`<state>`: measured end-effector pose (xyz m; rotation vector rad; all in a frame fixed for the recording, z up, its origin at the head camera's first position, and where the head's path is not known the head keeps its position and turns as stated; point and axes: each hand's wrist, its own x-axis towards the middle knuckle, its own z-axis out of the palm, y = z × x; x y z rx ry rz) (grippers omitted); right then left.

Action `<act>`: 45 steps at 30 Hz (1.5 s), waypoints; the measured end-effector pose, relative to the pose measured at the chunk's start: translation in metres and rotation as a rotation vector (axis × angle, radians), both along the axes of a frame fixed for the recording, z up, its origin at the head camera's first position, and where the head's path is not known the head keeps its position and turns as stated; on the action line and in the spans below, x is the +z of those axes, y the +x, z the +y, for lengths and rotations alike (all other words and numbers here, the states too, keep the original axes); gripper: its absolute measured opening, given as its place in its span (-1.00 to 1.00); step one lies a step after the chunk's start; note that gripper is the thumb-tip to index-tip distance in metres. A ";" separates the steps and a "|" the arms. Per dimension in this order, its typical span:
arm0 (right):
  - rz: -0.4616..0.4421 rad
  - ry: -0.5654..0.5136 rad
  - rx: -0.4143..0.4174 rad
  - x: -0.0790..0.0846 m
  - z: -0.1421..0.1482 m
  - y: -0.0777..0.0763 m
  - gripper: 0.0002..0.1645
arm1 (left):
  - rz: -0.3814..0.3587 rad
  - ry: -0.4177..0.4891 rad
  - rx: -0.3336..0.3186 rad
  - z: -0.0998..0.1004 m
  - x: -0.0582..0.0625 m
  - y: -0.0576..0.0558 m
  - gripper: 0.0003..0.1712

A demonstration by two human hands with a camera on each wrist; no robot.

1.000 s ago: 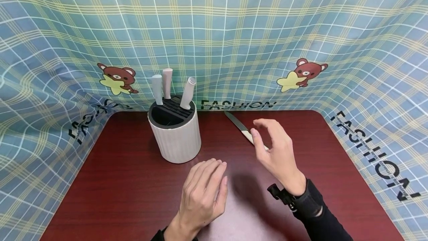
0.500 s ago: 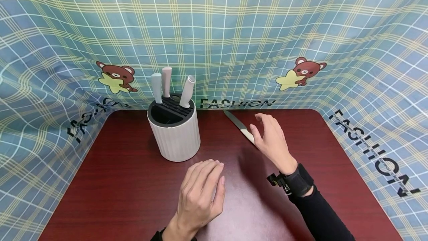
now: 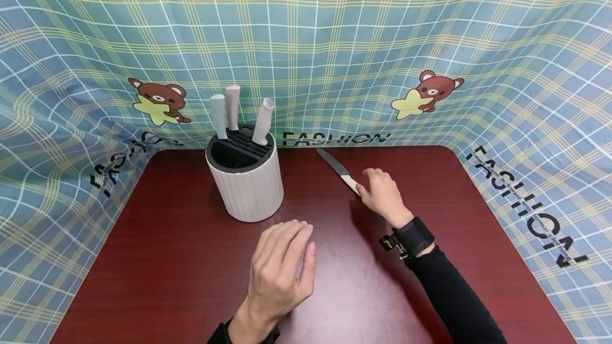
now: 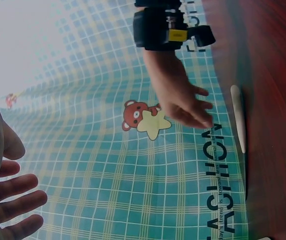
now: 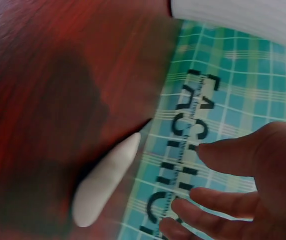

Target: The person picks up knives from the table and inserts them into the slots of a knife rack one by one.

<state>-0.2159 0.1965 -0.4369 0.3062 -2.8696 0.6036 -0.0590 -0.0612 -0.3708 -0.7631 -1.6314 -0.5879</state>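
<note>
A knife (image 3: 332, 161) with a grey blade and a cream handle (image 5: 108, 182) lies on the dark red table, its tip toward the back. My right hand (image 3: 381, 194) hovers over the handle's near end with fingers loosely bent. In the left wrist view a gap shows between that right hand (image 4: 180, 102) and the knife handle (image 4: 238, 117). My left hand (image 3: 279, 269) is held over the front middle of the table, fingers loosely extended and holding nothing. A white ribbed knife block (image 3: 248, 192) stands at the back left, with several knife handles (image 3: 263, 121) upright in its black top.
The red-brown table (image 3: 158, 259) is enclosed at the back and sides by a plaid cloth (image 3: 306, 41) with bear prints. A black strap with a small camera (image 3: 406, 238) sits on my right wrist.
My right hand has lowered toward the knife's handle, its fingers closer together. The left hand stays nearly in place. The whole head view has shifted slightly.
</note>
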 end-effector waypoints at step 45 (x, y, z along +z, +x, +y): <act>-0.190 0.136 0.073 -0.046 0.013 -0.022 -0.81 | -0.090 0.015 -0.011 -0.003 -0.014 0.003 -0.75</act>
